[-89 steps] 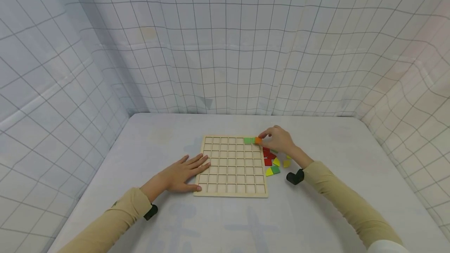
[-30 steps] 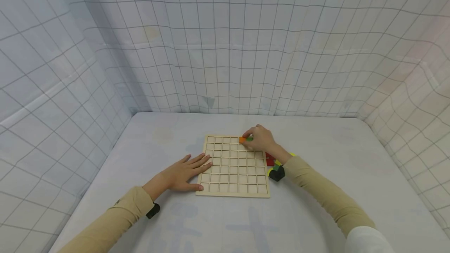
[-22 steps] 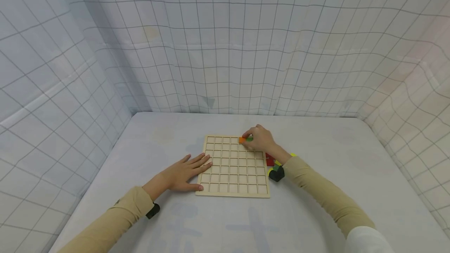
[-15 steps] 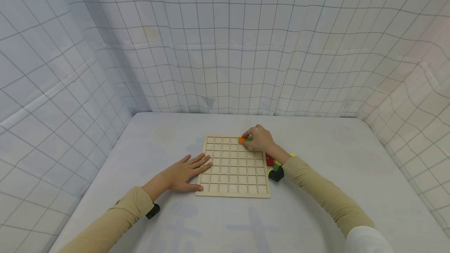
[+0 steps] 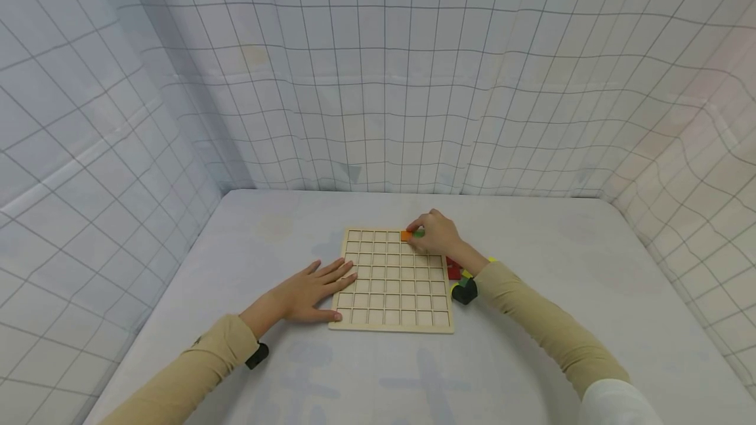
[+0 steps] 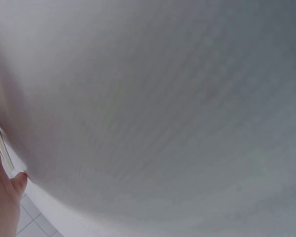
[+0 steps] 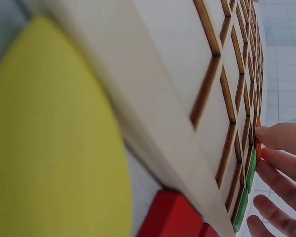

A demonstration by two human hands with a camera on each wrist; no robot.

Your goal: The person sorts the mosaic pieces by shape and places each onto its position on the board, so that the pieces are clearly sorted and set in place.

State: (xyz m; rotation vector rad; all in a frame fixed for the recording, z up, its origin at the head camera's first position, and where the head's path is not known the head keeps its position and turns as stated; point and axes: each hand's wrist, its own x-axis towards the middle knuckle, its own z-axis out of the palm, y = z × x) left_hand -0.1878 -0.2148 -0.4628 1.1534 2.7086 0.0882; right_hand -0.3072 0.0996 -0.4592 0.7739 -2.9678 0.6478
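A wooden grid board (image 5: 392, 297) with square cells lies flat on the white table. My left hand (image 5: 308, 293) rests on its left edge, fingers spread; in the left wrist view only part of that hand (image 6: 4, 202) shows. At the board's far row, my right hand (image 5: 438, 235) pinches an orange tile (image 5: 405, 235) between thumb and fingers. The right wrist view shows this orange tile (image 7: 258, 143) beside a green tile (image 7: 250, 170), with another green tile (image 7: 240, 212) nearer the corner. Whether the orange tile sits fully in its cell, I cannot tell.
Right of the board lie loose red tiles (image 5: 453, 270), yellow pieces (image 5: 492, 260) and a green piece (image 5: 464, 281), partly hidden by the right forearm and its black wrist camera (image 5: 464, 292). Grid-patterned cloth walls (image 5: 384, 84) enclose the table at the back and sides.
Since three seconds ago, my right hand has carried the orange tile leftward along the far row, from the right corner past the green tiles. Over the last second both hands stay nearly still.
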